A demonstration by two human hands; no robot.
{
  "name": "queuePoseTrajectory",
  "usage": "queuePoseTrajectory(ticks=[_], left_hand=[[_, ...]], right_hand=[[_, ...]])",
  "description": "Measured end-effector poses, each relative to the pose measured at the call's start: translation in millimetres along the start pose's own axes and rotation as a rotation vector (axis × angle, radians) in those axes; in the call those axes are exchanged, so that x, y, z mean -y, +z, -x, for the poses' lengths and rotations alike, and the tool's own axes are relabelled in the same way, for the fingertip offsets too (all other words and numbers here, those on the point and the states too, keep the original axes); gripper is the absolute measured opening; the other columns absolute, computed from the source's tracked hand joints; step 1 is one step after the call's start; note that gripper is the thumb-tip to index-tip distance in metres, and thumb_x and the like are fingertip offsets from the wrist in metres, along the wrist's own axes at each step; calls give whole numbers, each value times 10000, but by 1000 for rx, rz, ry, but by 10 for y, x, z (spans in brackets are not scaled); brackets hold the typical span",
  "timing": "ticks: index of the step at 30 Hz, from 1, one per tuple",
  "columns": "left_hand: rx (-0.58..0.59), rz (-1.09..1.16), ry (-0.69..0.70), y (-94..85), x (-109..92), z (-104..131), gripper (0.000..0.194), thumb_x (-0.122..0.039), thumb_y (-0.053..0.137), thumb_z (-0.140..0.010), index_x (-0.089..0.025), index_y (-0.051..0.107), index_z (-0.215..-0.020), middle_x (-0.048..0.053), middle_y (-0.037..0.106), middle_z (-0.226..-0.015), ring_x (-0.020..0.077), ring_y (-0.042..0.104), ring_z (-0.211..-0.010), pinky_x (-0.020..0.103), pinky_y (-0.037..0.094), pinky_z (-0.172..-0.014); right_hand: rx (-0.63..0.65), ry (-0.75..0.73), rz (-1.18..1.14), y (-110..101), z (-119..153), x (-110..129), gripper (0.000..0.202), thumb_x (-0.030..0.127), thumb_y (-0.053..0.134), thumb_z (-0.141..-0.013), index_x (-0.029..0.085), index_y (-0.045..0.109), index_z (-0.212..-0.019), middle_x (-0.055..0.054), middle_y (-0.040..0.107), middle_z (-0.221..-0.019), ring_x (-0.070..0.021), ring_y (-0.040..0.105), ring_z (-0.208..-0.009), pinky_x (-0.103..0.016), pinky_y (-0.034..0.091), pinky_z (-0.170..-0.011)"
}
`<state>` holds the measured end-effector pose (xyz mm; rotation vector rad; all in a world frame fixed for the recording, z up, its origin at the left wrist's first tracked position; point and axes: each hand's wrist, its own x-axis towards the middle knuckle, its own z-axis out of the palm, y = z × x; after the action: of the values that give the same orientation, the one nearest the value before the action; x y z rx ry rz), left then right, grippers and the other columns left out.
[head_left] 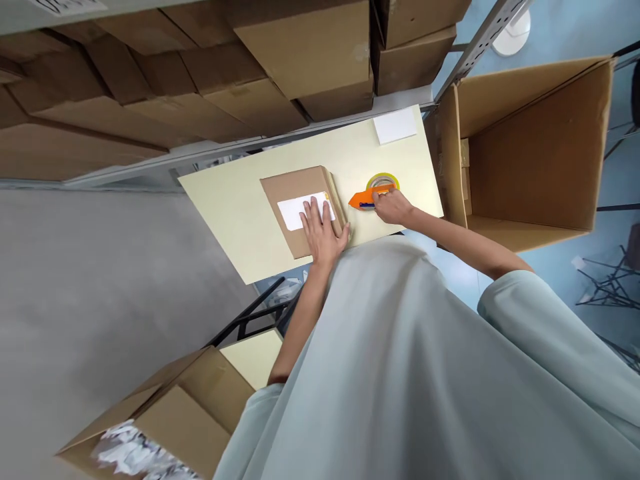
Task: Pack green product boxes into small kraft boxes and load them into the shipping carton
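Head view; left hand (321,235) on box (294,185)

You are working in what is looking like the packing corner of a stockroom or small warehouse. You are standing at a cream packing table (225,200), where a closed carton (285,190) is bearing a white label (290,213) and an orange tape dispenser (361,199) is showing. Beyond the table, a metal shelf (400,101) is carrying rows of cardboard boxes (310,53). Right of the table, a large open box (535,153) is standing; left of and nearer you than the table, an open-topped carton (183,420) is holding crumpled white paper (130,448).
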<state>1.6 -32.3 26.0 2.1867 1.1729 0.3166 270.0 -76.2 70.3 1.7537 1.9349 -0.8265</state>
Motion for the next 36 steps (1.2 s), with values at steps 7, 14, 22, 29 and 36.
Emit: queuePoseTrajectory(ticks=[7,14,22,29,36], left_hand=[[-81,14,-43,188,-24,-29,841,-387,671,-1005,-121,410,-1759,254,255,-1887,393,81,-1804,689,0,-1448],[-127,47,-120,244,-122,-128,851,-393,637,-1022,-86,376,-1772,268,205,-1894,402,28,-1804,698,-18,-1441],[-215,19,-159,311,-208,-202,866,-343,646,-989,-50,390,-1763,293,225,-1879,415,54,-1801,708,11,-1438],[-239,20,-115,264,-213,-154,780,-393,671,-1004,-127,483,-1712,276,396,-1824,424,230,-1776,736,150,-1424],[-477,72,154,-506,-624,-959,642,-302,517,-1097,-193,474,-1728,233,560,-1709,339,488,-1661,601,408,-1384]], right_hand=[[-81,146,-45,20,57,378,565,7,350,-1005,-131,505,-1531,-367,769,-1223,-373,785,-1108,-512,524,-1059],[-149,274,-172,87,-169,634,518,71,370,-1013,-104,576,-1455,-385,782,-1141,-397,809,-1061,-513,590,-966],[-243,483,-212,-88,-246,409,539,165,411,-1037,-108,608,-1459,-385,788,-1102,-410,829,-1034,-482,635,-909],[-448,492,-260,-835,-284,157,616,342,447,-1136,-124,496,-1535,-369,789,-1106,-442,822,-1057,-484,627,-930],[-544,181,-277,-1801,-201,490,592,423,424,-1142,-10,496,-1538,-307,815,-1143,-436,805,-1034,-518,625,-937]])
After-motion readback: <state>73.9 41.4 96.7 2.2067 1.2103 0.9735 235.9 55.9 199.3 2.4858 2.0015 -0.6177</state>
